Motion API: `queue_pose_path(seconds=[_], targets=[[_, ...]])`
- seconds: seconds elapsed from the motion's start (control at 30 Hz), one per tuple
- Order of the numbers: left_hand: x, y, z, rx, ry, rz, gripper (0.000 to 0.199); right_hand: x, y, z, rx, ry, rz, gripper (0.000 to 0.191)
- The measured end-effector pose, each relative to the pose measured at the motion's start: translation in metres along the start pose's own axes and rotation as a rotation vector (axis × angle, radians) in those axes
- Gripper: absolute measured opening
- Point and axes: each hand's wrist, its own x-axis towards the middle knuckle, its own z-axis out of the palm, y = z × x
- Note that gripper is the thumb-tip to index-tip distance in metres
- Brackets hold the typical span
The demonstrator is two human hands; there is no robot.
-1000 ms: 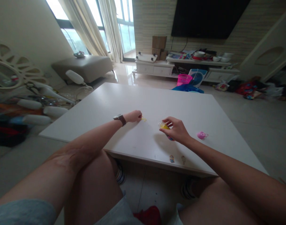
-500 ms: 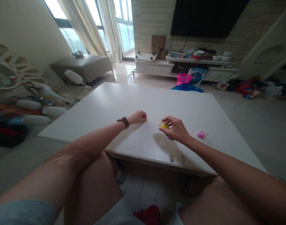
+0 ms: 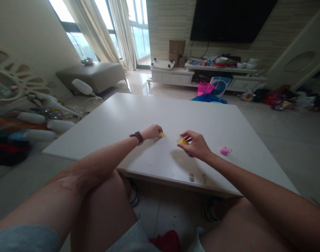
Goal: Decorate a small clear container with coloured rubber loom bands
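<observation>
My right hand (image 3: 195,143) is wrapped around a small clear container (image 3: 183,140) with yellow contents, held tilted above the white table (image 3: 139,112). Its open-looking clear end points left, and a darker, coloured part shows below my fingers. Across from it, my left hand (image 3: 152,132) rests low at the tabletop with fingers curled in a pinch. A small yellow piece (image 3: 162,134) pokes out at those fingertips; its exact kind is too small to tell. To the right of my right hand lies a pink cap-like piece with a loop (image 3: 224,151).
Two small stickers, one a yellow-and-blue figure (image 3: 191,177), are on the table's near edge. Beyond the table stand a pink basket (image 3: 204,89) and a low TV cabinet (image 3: 173,76). White padded chair-like parts (image 3: 60,125) lie at the left.
My left hand has shifted slightly left, and more of the yellow piece shows at its fingertips. My right hand and the container have hardly moved.
</observation>
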Motion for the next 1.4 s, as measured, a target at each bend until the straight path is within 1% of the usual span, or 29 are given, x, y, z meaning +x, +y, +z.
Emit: queue_pose_path(seconds=[0.2,0.3,0.4,0.53,0.63,0.73,0.8,0.9,1.0,1.1,1.17,1.3,1.4], targets=[[0.002,0.009,0.008,-0.013,0.042,0.05,0.023,-0.001,-0.001,0.001,-0.01,-0.007,0.002,0.029],[0.003,0.011,0.011,-0.008,0.059,0.049,0.02,-0.001,-0.001,0.001,-0.016,-0.011,-0.002,0.03],[0.004,0.013,0.013,0.038,0.04,0.051,0.021,0.0,0.001,0.001,-0.04,-0.02,-0.009,0.031],[0.005,0.017,0.009,0.108,0.0,0.084,0.02,0.0,0.009,0.001,-0.086,-0.031,0.005,0.029],[0.003,0.026,0.0,0.085,0.023,0.142,0.02,0.001,0.013,-0.001,-0.14,-0.045,0.037,0.028],[-0.006,0.042,-0.01,-0.013,0.032,0.214,0.017,0.0,0.013,-0.002,-0.186,-0.066,0.063,0.027],[-0.014,0.056,-0.015,-0.084,0.013,0.248,0.016,0.0,0.011,-0.002,-0.196,-0.08,0.071,0.026],[-0.025,0.077,-0.018,-0.164,0.0,0.296,0.015,0.0,0.007,-0.001,-0.195,-0.095,0.074,0.027],[-0.031,0.091,-0.018,-0.201,0.014,0.332,0.013,0.0,0.005,0.001,-0.182,-0.102,0.064,0.027],[-0.033,0.096,-0.016,-0.269,0.036,0.32,0.01,-0.001,0.002,0.001,-0.181,-0.114,0.064,0.025],[-0.033,0.095,-0.014,-0.392,0.039,0.279,0.01,-0.002,0.001,0.001,-0.181,-0.122,0.076,0.026],[-0.032,0.093,-0.011,-0.717,0.041,0.202,0.019,-0.002,0.0,0.0,-0.169,-0.127,0.083,0.026],[-0.033,0.093,-0.012,-0.791,0.01,0.221,0.019,-0.001,0.001,-0.001,-0.156,-0.119,0.081,0.025]])
